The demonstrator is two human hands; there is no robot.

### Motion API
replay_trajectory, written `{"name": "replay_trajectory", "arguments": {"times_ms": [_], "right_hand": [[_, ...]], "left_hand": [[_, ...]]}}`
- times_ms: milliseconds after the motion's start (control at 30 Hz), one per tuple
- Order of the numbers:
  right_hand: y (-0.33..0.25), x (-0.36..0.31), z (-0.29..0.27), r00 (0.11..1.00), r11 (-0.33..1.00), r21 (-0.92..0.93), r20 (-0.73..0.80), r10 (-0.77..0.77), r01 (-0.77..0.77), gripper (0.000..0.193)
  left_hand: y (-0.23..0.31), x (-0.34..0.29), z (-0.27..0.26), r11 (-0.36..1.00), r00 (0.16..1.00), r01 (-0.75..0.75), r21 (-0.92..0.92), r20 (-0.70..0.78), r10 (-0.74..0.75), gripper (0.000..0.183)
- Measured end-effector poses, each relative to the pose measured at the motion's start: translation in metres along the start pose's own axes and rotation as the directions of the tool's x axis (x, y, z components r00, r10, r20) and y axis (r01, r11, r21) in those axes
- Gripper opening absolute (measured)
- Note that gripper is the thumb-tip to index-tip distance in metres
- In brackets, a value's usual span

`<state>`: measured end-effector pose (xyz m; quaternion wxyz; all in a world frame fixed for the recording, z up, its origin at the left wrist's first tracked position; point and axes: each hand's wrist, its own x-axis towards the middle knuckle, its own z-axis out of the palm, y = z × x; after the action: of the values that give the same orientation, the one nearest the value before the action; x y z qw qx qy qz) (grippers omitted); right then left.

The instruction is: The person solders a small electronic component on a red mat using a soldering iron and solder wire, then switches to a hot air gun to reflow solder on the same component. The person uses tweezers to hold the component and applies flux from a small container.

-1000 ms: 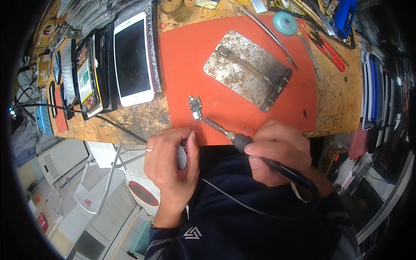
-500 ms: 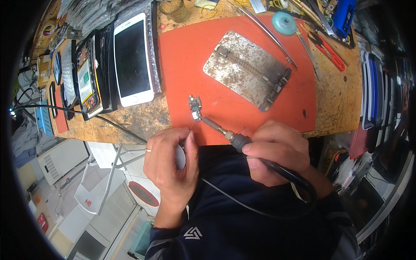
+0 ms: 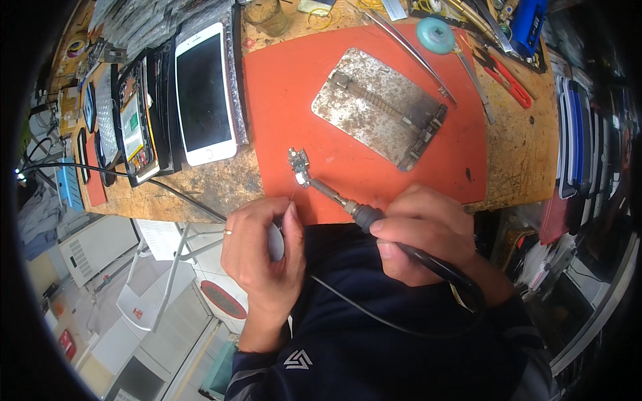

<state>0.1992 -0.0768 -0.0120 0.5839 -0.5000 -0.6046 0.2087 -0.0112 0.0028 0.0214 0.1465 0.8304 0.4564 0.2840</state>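
A small electronic part (image 3: 298,162) lies on the orange mat (image 3: 287,93) just beyond my hands. My right hand (image 3: 428,234) is closed round the dark grip of a soldering iron (image 3: 368,218), whose tip meets the near end of the part. From the iron's back end a black cable loops down over my dark clothing. Closed fingers of my left hand (image 3: 257,257) hold a pale round solder spool (image 3: 275,242), mostly hidden in the palm. A thin wire (image 3: 293,192) rises from the left fingertips toward the iron's tip; I cannot tell whether it touches.
A stained metal board holder (image 3: 374,107) and tweezers (image 3: 414,53) lie on the mat. To the left are a white phone (image 3: 206,93) and an opened phone (image 3: 137,127). Beyond stand a glass jar (image 3: 266,17), a teal round container (image 3: 435,35) and a red-handled tool (image 3: 511,83).
The whole view has shifted very slightly. Both hands, the iron and the part keep nearly the same places relative to one another.
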Motion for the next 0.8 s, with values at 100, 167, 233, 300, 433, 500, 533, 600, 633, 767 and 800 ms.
{"name": "replay_trajectory", "arguments": {"times_ms": [100,167,233,300,433,500,533,600,633,767,800], "right_hand": [[0.0008,-0.0001,0.0011,1.0,1.0,-0.006,0.009,-0.004,0.004,0.026],[0.0014,-0.0001,0.0029,1.0,1.0,-0.006,-0.006,-0.005,0.005,0.026],[0.0014,0.0001,0.0036,1.0,1.0,-0.009,-0.012,-0.005,0.005,0.027],[0.0009,0.0004,0.0024,1.0,1.0,-0.009,0.001,-0.006,0.006,0.026],[0.0008,0.001,-0.0027,0.997,0.999,-0.017,0.069,-0.034,0.035,0.021],[0.0008,0.0008,-0.0025,0.997,0.999,-0.013,0.067,-0.034,0.035,0.02],[0.0007,0.0007,-0.0026,0.997,0.999,-0.01,0.067,-0.033,0.034,0.02],[0.0006,0.0005,-0.0026,0.998,1.0,0.005,0.063,-0.029,0.028,0.019],[0.0006,0.0004,-0.0027,0.997,1.0,-0.001,0.067,-0.03,0.03,0.019],[0.0005,-0.0003,-0.0032,0.997,0.999,0.01,0.064,-0.031,0.031,0.02],[0.0006,-0.0004,-0.0029,0.998,1.0,0.015,0.062,-0.026,0.025,0.02]], "left_hand": [[-0.0003,-0.0003,0.0008,1.0,1.0,0.001,0.007,0.004,-0.001,0.02],[-0.0002,-0.0001,0.0014,1.0,1.0,-0.003,0.018,0.011,0.003,0.02],[0.0001,0.0003,0.0015,1.0,1.0,0.0,0.03,0.022,-0.001,0.02],[0.0007,0.0005,0.0012,1.0,1.0,-0.005,0.027,0.02,0.004,0.021],[0.001,0.001,0.0016,1.0,1.0,0.005,0.019,0.022,-0.006,0.021],[0.0011,0.0009,0.0024,1.0,1.0,-0.011,0.026,0.012,0.01,0.021],[0.0011,0.0009,0.0027,1.0,1.0,-0.004,0.024,0.014,0.004,0.021],[0.001,0.0011,0.0032,0.999,1.0,-0.015,0.031,0.008,0.015,0.021],[0.0009,0.0012,0.0033,1.0,1.0,-0.011,0.027,0.009,0.01,0.021],[0.0015,0.0003,0.0029,0.999,1.0,-0.018,0.033,0.007,0.018,0.022],[0.0016,0.0002,0.0026,0.999,1.0,-0.018,0.033,0.009,0.018,0.022]]}}
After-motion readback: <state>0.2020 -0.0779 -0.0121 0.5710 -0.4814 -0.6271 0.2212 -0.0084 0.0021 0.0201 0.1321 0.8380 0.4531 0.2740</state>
